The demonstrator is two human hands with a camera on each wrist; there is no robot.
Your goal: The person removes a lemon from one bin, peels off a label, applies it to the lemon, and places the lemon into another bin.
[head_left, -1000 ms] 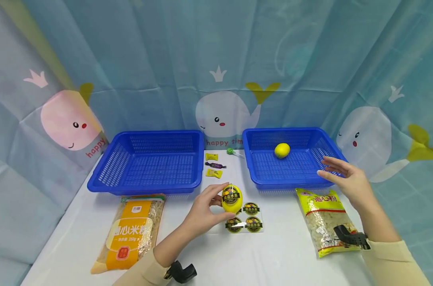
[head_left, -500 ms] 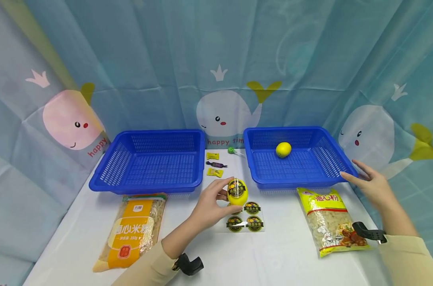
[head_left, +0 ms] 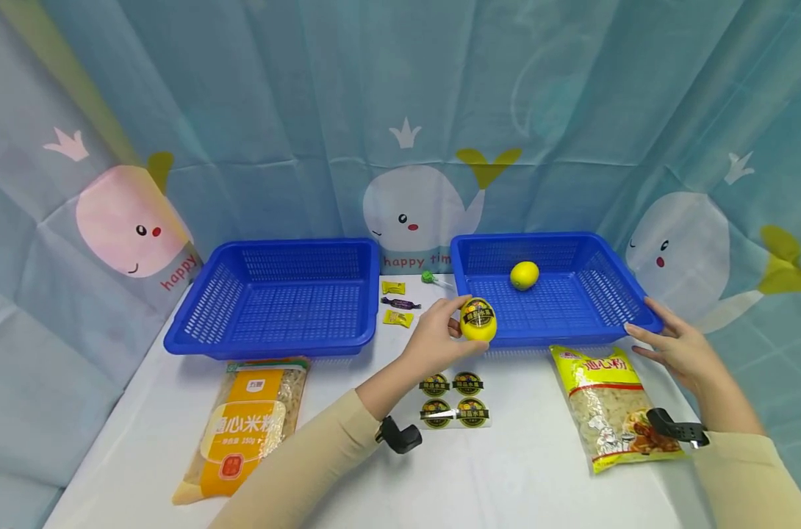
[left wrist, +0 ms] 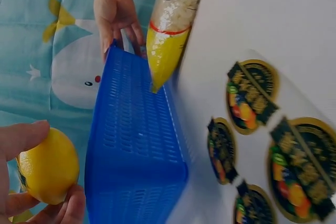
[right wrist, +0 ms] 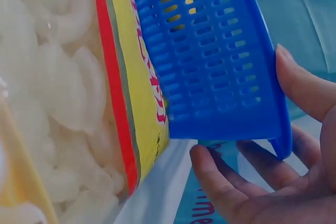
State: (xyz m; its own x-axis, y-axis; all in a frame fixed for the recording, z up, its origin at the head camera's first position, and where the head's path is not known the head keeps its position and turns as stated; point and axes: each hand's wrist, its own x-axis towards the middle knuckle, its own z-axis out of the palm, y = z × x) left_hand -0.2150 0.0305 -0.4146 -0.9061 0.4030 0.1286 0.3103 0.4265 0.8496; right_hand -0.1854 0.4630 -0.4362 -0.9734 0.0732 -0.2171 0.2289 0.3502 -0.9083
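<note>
My left hand (head_left: 436,339) pinches a lemon (head_left: 478,332) between thumb and fingers. A round black-and-gold fruit sticker shows on its skin. The lemon is at the front left of the right blue basket (head_left: 539,334), overlapping its rim in the head view. My right hand (head_left: 683,356) holds that basket at its front right corner. In the right wrist view, the thumb (right wrist: 302,85) presses the rim and the fingers reach below it. Inside the basket lies a second lemon (head_left: 524,275). A sheet of similar stickers (head_left: 453,413) lies on the table in front.
Another blue basket (head_left: 301,339) stands at the left. Several wrapped candies (head_left: 397,318) and a green lollipop (head_left: 428,277) lie between the baskets. One pasta bag (head_left: 242,426) is front left; another pasta bag (head_left: 608,411) touches close below the right basket. Curtains (head_left: 295,132) hang behind.
My left hand has carried the lemon right and forward from over the sticker sheet to the right basket's edge. My right hand has moved right and taken hold of that basket's corner.
</note>
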